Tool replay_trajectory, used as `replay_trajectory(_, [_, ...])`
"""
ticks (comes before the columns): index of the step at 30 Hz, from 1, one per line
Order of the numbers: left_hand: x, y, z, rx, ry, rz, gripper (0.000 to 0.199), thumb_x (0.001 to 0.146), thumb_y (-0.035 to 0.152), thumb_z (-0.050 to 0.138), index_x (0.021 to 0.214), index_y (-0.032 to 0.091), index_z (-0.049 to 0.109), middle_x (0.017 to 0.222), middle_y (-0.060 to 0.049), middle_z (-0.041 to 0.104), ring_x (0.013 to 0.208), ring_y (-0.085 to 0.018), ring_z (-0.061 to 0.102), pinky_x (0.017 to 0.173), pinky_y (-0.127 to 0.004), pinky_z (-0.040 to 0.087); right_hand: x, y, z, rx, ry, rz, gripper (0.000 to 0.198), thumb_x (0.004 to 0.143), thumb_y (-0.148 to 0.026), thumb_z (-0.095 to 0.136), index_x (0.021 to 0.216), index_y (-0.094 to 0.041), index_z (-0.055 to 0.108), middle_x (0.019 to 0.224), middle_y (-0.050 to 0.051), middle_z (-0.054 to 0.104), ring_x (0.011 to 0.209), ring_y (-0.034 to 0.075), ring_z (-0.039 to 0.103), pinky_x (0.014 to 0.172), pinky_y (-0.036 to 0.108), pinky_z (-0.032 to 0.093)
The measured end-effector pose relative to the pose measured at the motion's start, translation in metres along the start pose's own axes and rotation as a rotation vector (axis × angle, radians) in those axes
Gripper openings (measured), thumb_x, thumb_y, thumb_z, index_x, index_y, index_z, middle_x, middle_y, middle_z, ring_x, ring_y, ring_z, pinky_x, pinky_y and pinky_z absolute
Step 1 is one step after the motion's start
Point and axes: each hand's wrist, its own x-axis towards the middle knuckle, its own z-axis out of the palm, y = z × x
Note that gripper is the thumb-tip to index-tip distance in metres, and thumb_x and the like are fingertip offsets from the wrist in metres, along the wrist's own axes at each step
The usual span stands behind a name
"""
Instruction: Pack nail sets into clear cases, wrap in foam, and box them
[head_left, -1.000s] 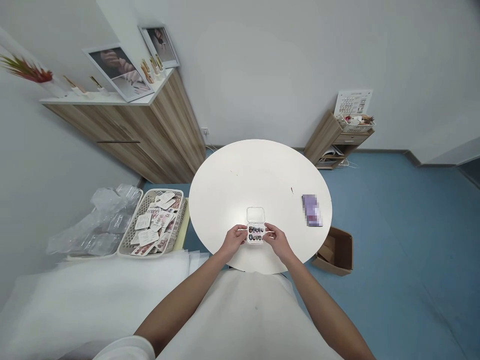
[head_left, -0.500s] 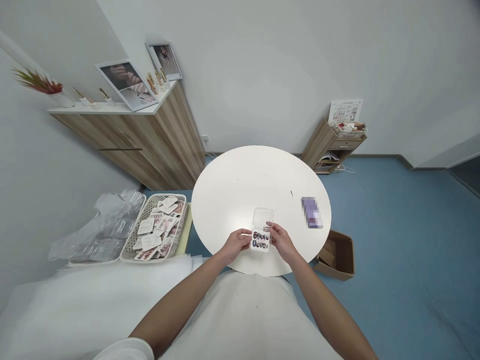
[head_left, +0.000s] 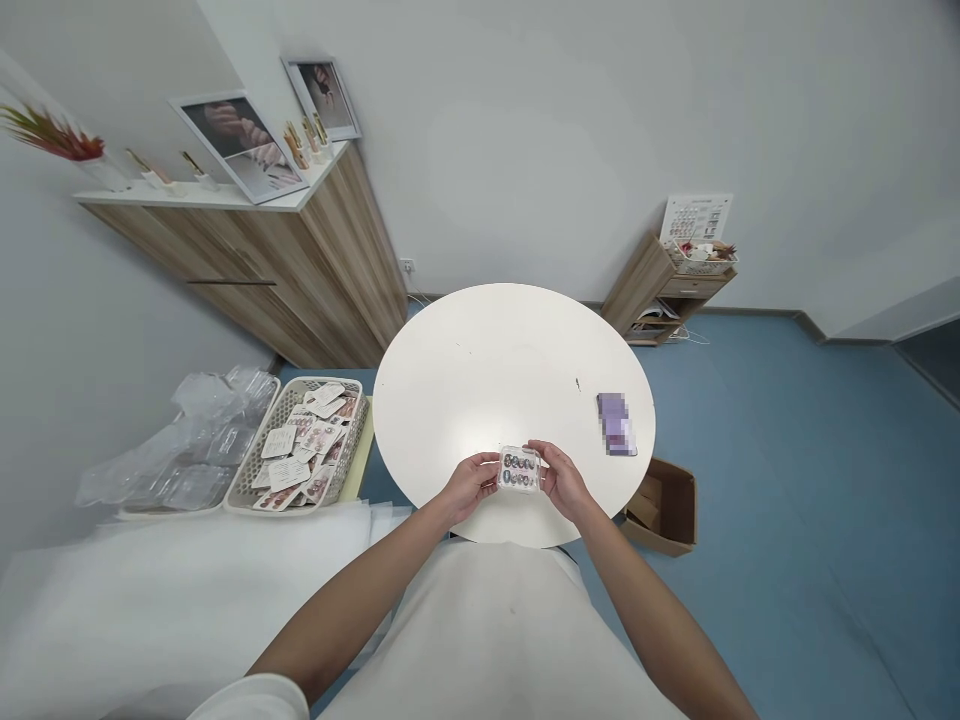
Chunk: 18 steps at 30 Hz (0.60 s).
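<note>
Between my two hands is a small clear plastic case (head_left: 520, 469) with its lid down. Two rows of dark, patterned press-on nails show through it. My left hand (head_left: 472, 486) grips the case's left side, fingers bent against the edge. On the opposite side, my right hand (head_left: 561, 478) holds the right edge, with fingers at the upper right corner. The case is over the near part of the white oval table (head_left: 450, 380); whether it touches the tabletop I cannot tell.
A blurred purple item (head_left: 616, 424) lies on the table's right. Left of the table, a white basket (head_left: 234, 490) holds many printed cards, beside clear plastic packaging (head_left: 217, 420). An open cardboard box (head_left: 679, 510) stands on the floor at right. A wooden cabinet (head_left: 352, 250) is back left.
The case's clear lid, standing open before, is now folded down over the nails. My right hand has come over the upper right edge. The view has shifted slightly.
</note>
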Motion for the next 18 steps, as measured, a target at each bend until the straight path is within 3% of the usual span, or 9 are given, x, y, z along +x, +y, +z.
replay_trajectory(5, [0.003, -0.003, 0.007, -0.057, 0.058, 0.019, 0.029, 0.062, 0.026, 0.07, 0.087, 0.017, 0.058, 0.082, -0.004, 0.062, 0.069, -0.009, 0.057, 0.064, -0.023, 0.044, -0.003, 0.003, -0.004, 0.072, -0.065, 0.047, 0.046, 0.07, -0.045, 0.056, 0.112, -0.028, 0.046, 0.111, 0.005, 0.056, 0.09, 0.02, 0.058, 0.068, 0.033, 0.049])
replay_trajectory(13, [0.014, -0.009, 0.022, -0.042, 0.126, 0.078, 0.031, 0.065, 0.034, 0.066, 0.089, 0.017, 0.058, 0.088, -0.007, 0.062, 0.075, -0.012, 0.057, 0.067, -0.025, 0.044, 0.001, 0.013, -0.023, 0.015, 0.018, 0.114, 0.053, 0.065, -0.034, 0.065, 0.113, -0.027, 0.044, 0.1, 0.004, 0.059, 0.083, 0.017, 0.061, 0.078, 0.037, 0.049])
replay_trajectory(18, [0.014, -0.016, 0.033, 0.026, 0.171, 0.118, 0.039, 0.07, 0.041, 0.06, 0.102, 0.019, 0.054, 0.1, -0.009, 0.06, 0.087, -0.015, 0.057, 0.07, -0.026, 0.044, 0.01, 0.014, -0.034, 0.019, 0.018, 0.098, 0.053, 0.065, -0.032, 0.064, 0.114, -0.027, 0.044, 0.101, 0.005, 0.059, 0.091, 0.018, 0.058, 0.081, 0.037, 0.048])
